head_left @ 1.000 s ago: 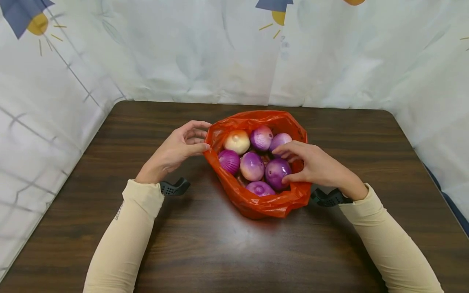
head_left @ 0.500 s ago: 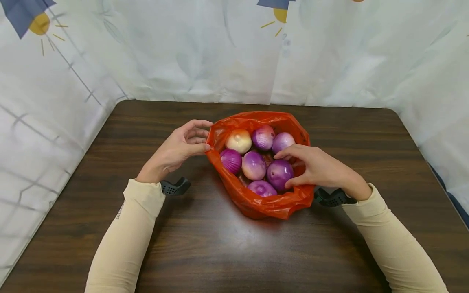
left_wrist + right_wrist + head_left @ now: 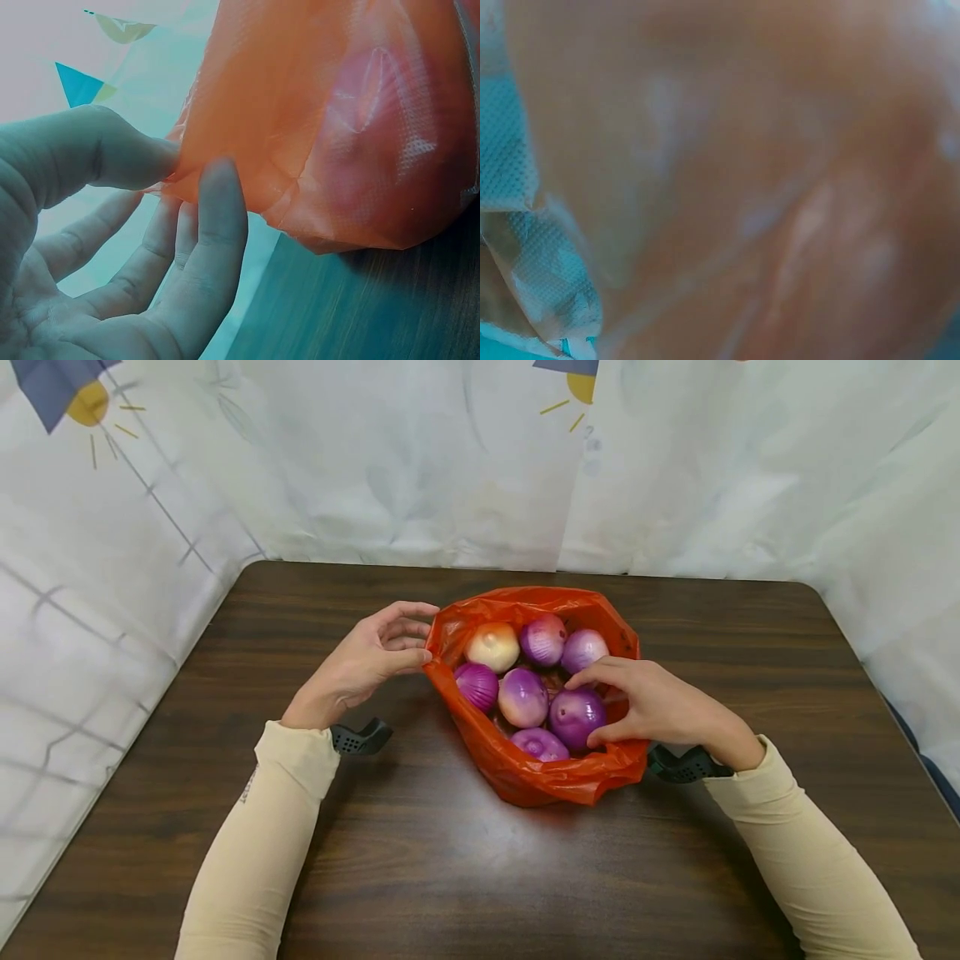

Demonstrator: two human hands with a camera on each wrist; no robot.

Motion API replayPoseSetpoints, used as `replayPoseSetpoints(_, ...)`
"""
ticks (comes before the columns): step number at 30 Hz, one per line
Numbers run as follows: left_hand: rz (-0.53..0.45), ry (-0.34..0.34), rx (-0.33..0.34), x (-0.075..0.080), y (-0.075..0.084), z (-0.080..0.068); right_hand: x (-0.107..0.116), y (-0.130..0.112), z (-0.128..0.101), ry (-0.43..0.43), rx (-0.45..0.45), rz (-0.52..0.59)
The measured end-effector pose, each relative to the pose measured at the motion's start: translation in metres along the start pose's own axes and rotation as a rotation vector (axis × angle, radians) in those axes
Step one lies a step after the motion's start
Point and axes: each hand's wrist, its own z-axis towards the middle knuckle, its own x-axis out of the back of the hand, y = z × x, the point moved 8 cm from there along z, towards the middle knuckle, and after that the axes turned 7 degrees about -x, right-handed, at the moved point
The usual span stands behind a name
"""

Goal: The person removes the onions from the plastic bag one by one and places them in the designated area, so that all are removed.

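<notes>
An orange-red plastic bag [image 3: 517, 785] stands with its mouth wide on the table, holding several purple onions, one of them a pale onion [image 3: 492, 646]. At the bag's left rim my left hand [image 3: 367, 656] pinches the plastic between thumb and fingers; the left wrist view shows this pinch on the bag [image 3: 255, 112] close up. Inside the right side of the bag, my right hand [image 3: 645, 702] grips a round purple onion [image 3: 576, 718], thumb at its near side and fingers at its far side. Blurred bag plastic [image 3: 727, 180] hides the right hand in the right wrist view.
The dark wood-grain table [image 3: 450, 877] carries the bag near its middle. A pale printed curtain [image 3: 375, 468] hangs behind the table's far edge and along the left and right sides.
The right hand's fingertips have shifted slightly nearer, from the far-right onion onto the round one below it. The left hand keeps its pinch; the whole head view has drifted slightly.
</notes>
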Motion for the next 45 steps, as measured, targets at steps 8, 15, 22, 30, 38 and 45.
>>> replayPoseSetpoints(8, 0.013, -0.004, 0.011, 0.001, 0.000, 0.000, 0.001, 0.000, -0.001, 0.020, 0.025, -0.008)
replayPoseSetpoints(15, 0.004, -0.007, 0.010, 0.001, 0.000, -0.001, 0.005, 0.000, -0.002, 0.033, 0.022, -0.003)
replayPoseSetpoints(22, 0.000, -0.011, -0.006, 0.002, 0.002, -0.002, 0.013, 0.000, -0.006, 0.059, 0.011, 0.020)
replayPoseSetpoints(30, -0.001, -0.024, -0.003, 0.002, 0.002, -0.003, 0.023, 0.002, -0.011, 0.100, -0.007, 0.127)
replayPoseSetpoints(38, 0.021, -0.033, -0.008, 0.003, 0.002, -0.004, 0.035, -0.004, -0.018, 0.186, 0.021, 0.175)
replayPoseSetpoints(45, 0.022, -0.043, -0.003, 0.002, 0.001, -0.005, 0.047, -0.005, -0.024, 0.254, 0.069, 0.230)
